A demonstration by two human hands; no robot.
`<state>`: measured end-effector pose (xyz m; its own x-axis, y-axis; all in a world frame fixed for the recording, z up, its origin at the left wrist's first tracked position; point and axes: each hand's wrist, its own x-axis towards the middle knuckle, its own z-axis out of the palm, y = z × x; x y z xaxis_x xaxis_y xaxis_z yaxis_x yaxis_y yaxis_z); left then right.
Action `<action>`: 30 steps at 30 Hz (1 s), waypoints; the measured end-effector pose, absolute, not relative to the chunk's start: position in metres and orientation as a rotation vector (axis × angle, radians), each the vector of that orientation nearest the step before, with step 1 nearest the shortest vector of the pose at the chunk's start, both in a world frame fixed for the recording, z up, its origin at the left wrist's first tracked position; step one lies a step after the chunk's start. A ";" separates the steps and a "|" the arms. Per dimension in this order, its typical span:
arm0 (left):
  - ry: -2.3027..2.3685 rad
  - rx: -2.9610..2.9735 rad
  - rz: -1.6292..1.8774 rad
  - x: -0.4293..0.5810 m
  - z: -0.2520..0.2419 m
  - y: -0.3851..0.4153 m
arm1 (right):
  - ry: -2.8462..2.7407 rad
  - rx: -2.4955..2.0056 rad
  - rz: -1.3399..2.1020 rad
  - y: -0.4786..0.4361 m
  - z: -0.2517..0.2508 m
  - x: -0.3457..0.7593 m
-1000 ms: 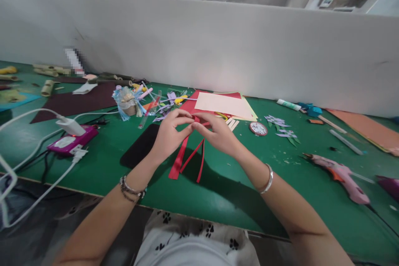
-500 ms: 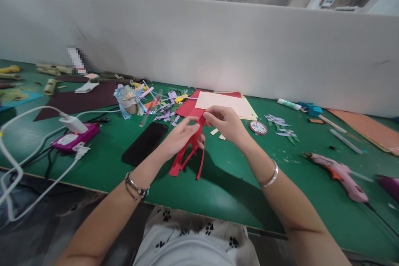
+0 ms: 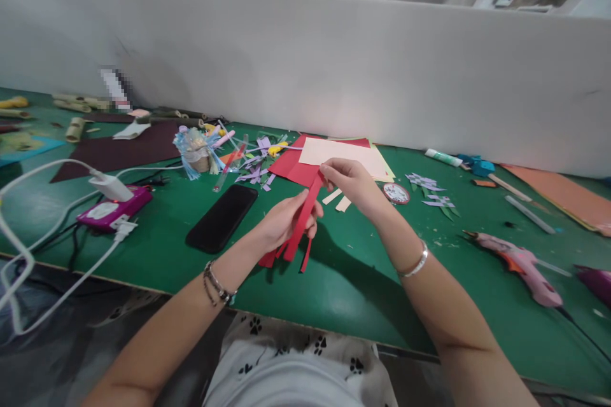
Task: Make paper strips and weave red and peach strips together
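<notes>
Red paper strips (image 3: 301, 224) hang between my two hands above the green table (image 3: 334, 296). My right hand (image 3: 346, 178) pinches the upper end of one strip between thumb and fingertips. Lower down and to the left, my left hand (image 3: 289, 219) is closed around the strips, and their loose ends dangle below it. Part of the strips is hidden by the left fingers. Behind the hands lie red paper sheets (image 3: 291, 168) with a cream sheet (image 3: 334, 154) on top. Small cream paper strips (image 3: 342, 204) rest just below my right hand.
A black phone (image 3: 222, 219) lies left of my hands, near a purple power strip (image 3: 114, 208) with white cables. Right are a round red-rimmed disc (image 3: 396, 193), lilac paper pieces (image 3: 424, 184) and a pink glue gun (image 3: 522, 265). A white partition (image 3: 305, 63) stands behind the table.
One wide red strip now runs straight from my right fingertips down across the front of my left hand. My left hand has shifted slightly right and down, uncovering more of the cream strips.
</notes>
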<state>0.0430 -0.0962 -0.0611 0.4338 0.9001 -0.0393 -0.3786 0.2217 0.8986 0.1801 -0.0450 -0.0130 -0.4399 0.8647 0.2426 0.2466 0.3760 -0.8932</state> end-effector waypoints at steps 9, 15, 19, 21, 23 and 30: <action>0.553 0.761 0.845 0.052 -0.059 -0.102 | -2.000 -1.052 0.791 -0.035 -0.023 0.184; 0.648 0.883 0.893 0.052 -0.062 -0.103 | -1.993 -0.913 1.136 -0.036 -0.020 0.187; 0.659 0.965 0.887 0.050 -0.067 -0.102 | -1.971 -0.944 1.199 -0.037 -0.020 0.188; 0.707 1.033 0.918 0.049 -0.069 -0.103 | -1.955 -0.980 1.185 -0.037 -0.020 0.188; 0.780 1.100 0.956 0.047 -0.072 -0.103 | -1.956 -1.010 1.175 -0.037 -0.020 0.188; 0.825 1.165 0.946 0.042 -0.074 -0.106 | -2.011 -1.068 1.149 -0.038 -0.015 0.189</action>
<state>0.0416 -0.1061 -0.0740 0.3867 0.9210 -0.0480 -0.1727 0.1234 0.9772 0.1891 -0.0378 -0.0150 -0.5095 0.8553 0.0943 0.3534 0.3079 -0.8834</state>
